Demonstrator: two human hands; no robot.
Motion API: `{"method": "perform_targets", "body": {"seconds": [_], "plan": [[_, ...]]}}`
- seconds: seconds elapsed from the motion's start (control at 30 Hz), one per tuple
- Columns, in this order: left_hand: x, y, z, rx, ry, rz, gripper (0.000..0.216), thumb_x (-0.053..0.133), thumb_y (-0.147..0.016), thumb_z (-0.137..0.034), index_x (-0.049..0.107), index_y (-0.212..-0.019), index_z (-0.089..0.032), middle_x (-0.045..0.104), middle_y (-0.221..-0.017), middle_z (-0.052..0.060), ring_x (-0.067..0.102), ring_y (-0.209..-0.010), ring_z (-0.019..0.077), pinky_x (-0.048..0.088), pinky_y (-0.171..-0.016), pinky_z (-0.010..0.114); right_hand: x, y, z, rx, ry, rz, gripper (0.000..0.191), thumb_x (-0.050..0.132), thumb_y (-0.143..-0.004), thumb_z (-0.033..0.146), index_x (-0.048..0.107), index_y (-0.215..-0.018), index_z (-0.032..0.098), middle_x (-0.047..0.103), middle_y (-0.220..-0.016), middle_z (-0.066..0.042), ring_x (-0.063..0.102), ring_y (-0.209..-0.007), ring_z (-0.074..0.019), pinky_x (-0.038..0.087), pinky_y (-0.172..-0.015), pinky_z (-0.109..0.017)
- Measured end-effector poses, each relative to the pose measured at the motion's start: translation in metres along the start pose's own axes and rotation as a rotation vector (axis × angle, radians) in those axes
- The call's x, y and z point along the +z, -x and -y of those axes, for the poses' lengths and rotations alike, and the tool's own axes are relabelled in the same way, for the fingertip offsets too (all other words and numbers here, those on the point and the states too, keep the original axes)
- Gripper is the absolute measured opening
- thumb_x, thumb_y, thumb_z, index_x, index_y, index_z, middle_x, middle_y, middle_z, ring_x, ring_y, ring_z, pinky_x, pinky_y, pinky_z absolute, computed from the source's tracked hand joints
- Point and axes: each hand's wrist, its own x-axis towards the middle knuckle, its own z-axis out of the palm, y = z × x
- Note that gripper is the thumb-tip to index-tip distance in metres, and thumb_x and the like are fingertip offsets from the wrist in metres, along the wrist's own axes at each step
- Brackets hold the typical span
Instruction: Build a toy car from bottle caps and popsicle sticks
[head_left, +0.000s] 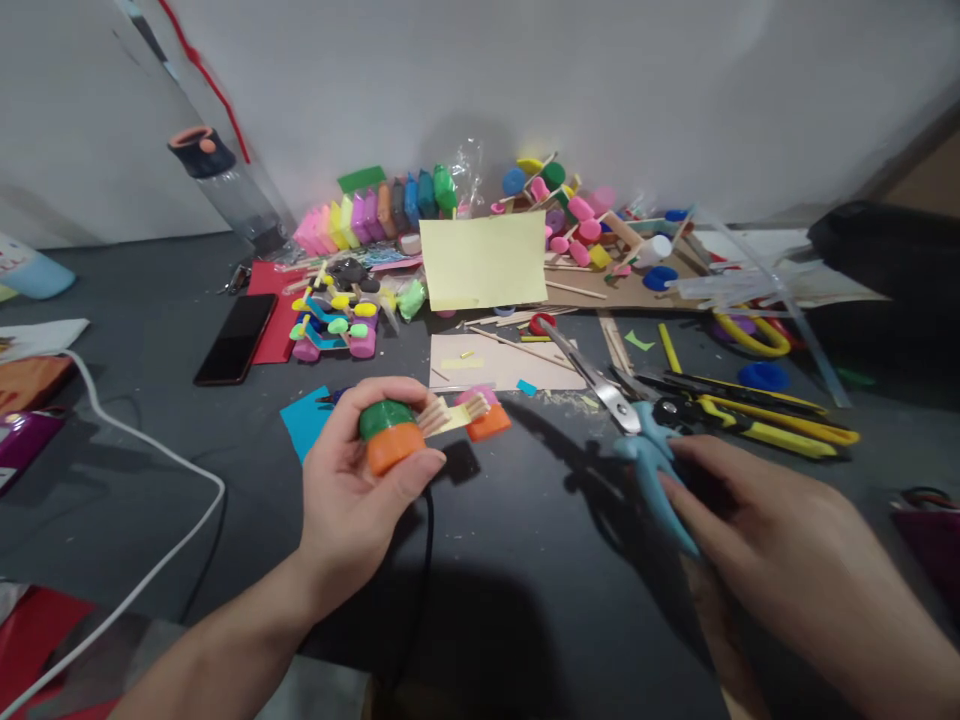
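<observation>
My left hand (367,470) is closed around a stacked pair of round caps (391,436), green above orange. Light wooden sticks (433,418) and a pale yellow strip (455,418) stick out to their right. Beyond the strip is a pink and orange piece (487,418); whether it is joined on, I cannot tell. My right hand (750,510) grips scissors (626,425) by their light blue handles. Their metal blades point up and left, away from the caps, and look nearly together.
Behind the hands are a yellow card (486,262), colourful clay packs (375,215) and a small cap-wheeled model (335,325). Cutters and pliers (757,420) lie right. A phone (238,340), a water bottle (229,190) and a white cable (150,450) are left.
</observation>
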Motion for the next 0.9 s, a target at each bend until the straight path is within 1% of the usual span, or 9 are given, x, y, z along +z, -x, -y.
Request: {"method": "perform_targets", "body": {"seconds": [0.1,0.17,0.3,0.47,0.67,0.73,0.8,0.83,0.9], "plan": [[0.0,-0.002,0.002,-0.168,0.251,0.072,0.03,0.08,-0.08,-0.03,0.07,-0.108,-0.025,0.067,-0.101,0.003,0.063,-0.091,0.0143,0.055,-0.081,0.024,-0.005,-0.006,-0.014,0.103,0.406,0.068,0.023,0.046,-0.091,0.04,0.056,-0.081,0.023,0.069,-0.073,-0.01,0.067,-0.062,-0.0312,0.039,-0.055,-0.036],[0.001,-0.004,0.001,-0.251,0.387,0.11,0.032,0.084,-0.075,-0.035,0.073,-0.104,-0.026,0.066,-0.101,0.003,0.063,-0.09,0.0135,0.055,-0.081,0.022,-0.006,-0.007,-0.017,0.143,0.533,0.15,0.021,0.046,-0.095,0.035,0.051,-0.077,0.024,0.067,-0.074,-0.009,0.067,-0.065,-0.0298,0.036,-0.056,-0.035],[0.003,-0.007,-0.003,-0.409,0.538,0.204,0.038,0.088,-0.068,-0.045,0.077,-0.1,-0.027,0.065,-0.098,0.004,0.062,-0.079,0.0123,0.056,-0.07,0.021,-0.003,-0.007,-0.013,0.065,0.569,0.211,0.02,0.048,-0.098,0.029,0.051,-0.079,0.023,0.067,-0.08,-0.008,0.067,-0.074,-0.0273,0.038,-0.061,-0.034],[0.004,-0.007,-0.002,-0.54,0.642,0.278,0.046,0.089,-0.063,-0.051,0.076,-0.099,-0.026,0.063,-0.1,0.006,0.062,-0.08,0.0166,0.059,-0.071,0.03,-0.001,-0.007,-0.003,-0.032,0.591,0.075,0.019,0.048,-0.098,0.028,0.054,-0.081,0.021,0.065,-0.077,-0.008,0.065,-0.071,-0.0265,0.038,-0.06,-0.034],[0.004,-0.006,0.0,-0.652,0.744,0.354,0.048,0.09,-0.061,-0.049,0.075,-0.098,-0.023,0.059,-0.093,0.005,0.058,-0.074,0.0146,0.058,-0.065,0.028,-0.002,-0.012,0.0,-0.102,0.566,0.031,0.026,0.043,-0.098,0.024,0.059,-0.077,0.019,0.065,-0.074,-0.01,0.064,-0.069,-0.0257,0.038,-0.058,-0.034],[0.003,-0.006,0.001,-0.679,0.755,0.395,0.051,0.089,-0.061,-0.051,0.075,-0.1,-0.023,0.059,-0.091,0.006,0.057,-0.071,0.0152,0.057,-0.062,0.029,-0.007,-0.011,0.007,-0.136,0.387,-0.047,0.027,0.045,-0.098,0.031,0.064,-0.084,0.019,0.068,-0.081,-0.01,0.065,-0.073,-0.0251,0.041,-0.06,-0.033],[0.003,-0.004,0.001,-0.695,0.764,0.44,0.053,0.089,-0.061,-0.051,0.075,-0.103,-0.023,0.059,-0.089,0.006,0.057,-0.07,0.0155,0.057,-0.062,0.031,-0.012,-0.011,0.02,-0.193,-0.01,-0.03,0.029,0.048,-0.098,0.038,0.068,-0.089,0.02,0.071,-0.086,-0.008,0.067,-0.077,-0.0224,0.046,-0.066,-0.032],[0.003,-0.003,0.002,-0.695,0.766,0.454,0.053,0.089,-0.061,-0.051,0.075,-0.104,-0.022,0.059,-0.088,0.006,0.056,-0.069,0.0155,0.057,-0.063,0.032,-0.014,-0.011,0.028,-0.206,-0.256,0.047,0.03,0.051,-0.096,0.042,0.07,-0.087,0.021,0.072,-0.084,-0.006,0.067,-0.075,-0.0202,0.048,-0.068,-0.03],[0.004,-0.002,0.002,-0.677,0.767,0.472,0.053,0.089,-0.062,-0.049,0.075,-0.104,-0.021,0.058,-0.087,0.005,0.056,-0.069,0.015,0.056,-0.064,0.031,-0.015,-0.012,0.045,-0.121,-0.677,0.369,0.032,0.055,-0.094,0.046,0.071,-0.084,0.02,0.069,-0.072,-0.002,0.062,-0.063,-0.0153,0.049,-0.06,-0.026]]}}
